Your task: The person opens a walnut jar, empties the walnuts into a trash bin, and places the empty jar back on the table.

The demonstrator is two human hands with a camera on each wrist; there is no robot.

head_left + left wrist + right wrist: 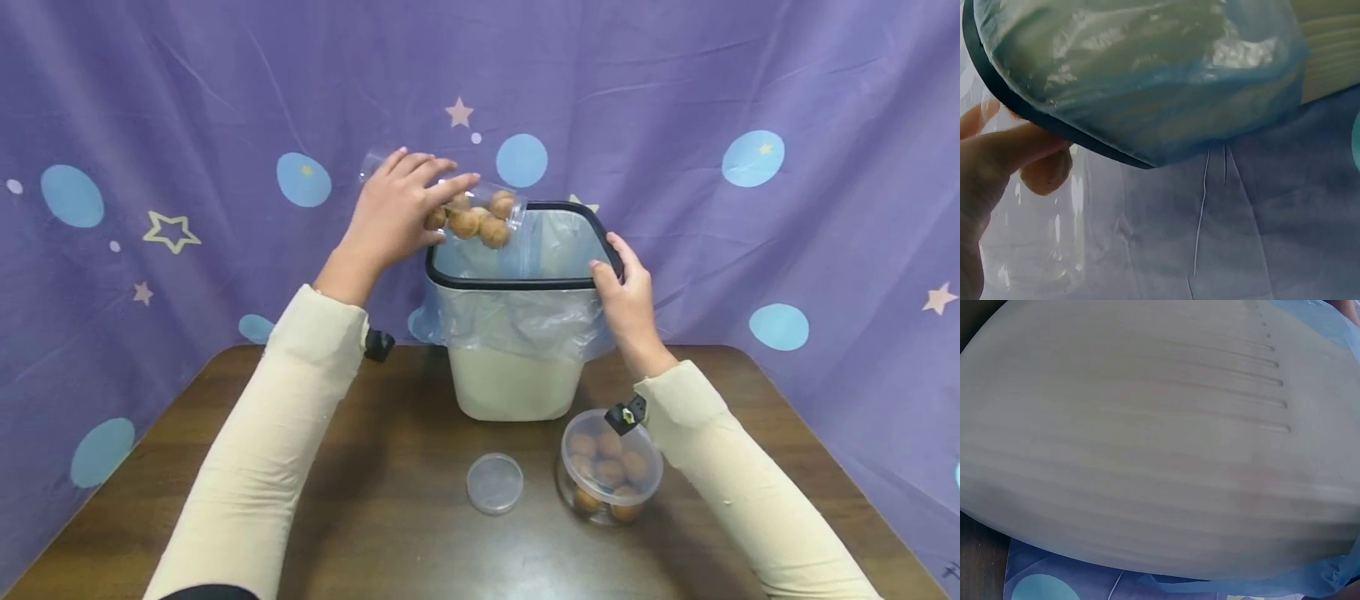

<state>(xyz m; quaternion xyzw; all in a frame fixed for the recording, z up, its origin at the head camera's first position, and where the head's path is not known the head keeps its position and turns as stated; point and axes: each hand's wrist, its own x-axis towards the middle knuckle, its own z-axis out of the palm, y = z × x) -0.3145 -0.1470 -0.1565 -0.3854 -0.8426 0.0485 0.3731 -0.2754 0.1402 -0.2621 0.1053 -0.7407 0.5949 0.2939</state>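
Observation:
My left hand (pixel 401 204) grips a clear plastic jar (pixel 517 208) tipped on its side, its mouth toward the right at the bin's rim. Several round brown balls, maybe walnuts or cookies (pixel 495 232), have gathered toward that mouth. In the left wrist view one brown ball (pixel 1047 172) shows through the clear wall beside the fingers. With thumb and fingers my right hand (pixel 628 292) holds the black rim (pixel 517 284) of a cream trash bin (pixel 517 383). A translucent blue bag (pixel 517 321) lines the bin and folds over its outside.
A round clear lid (pixel 495 483) lies on the wooden table (pixel 390 517) in front of the bin. Right of it stands a lidded clear tub (pixel 611 467) of similar brown balls, under my right forearm. A purple patterned curtain (pixel 637 92) hangs behind the table.

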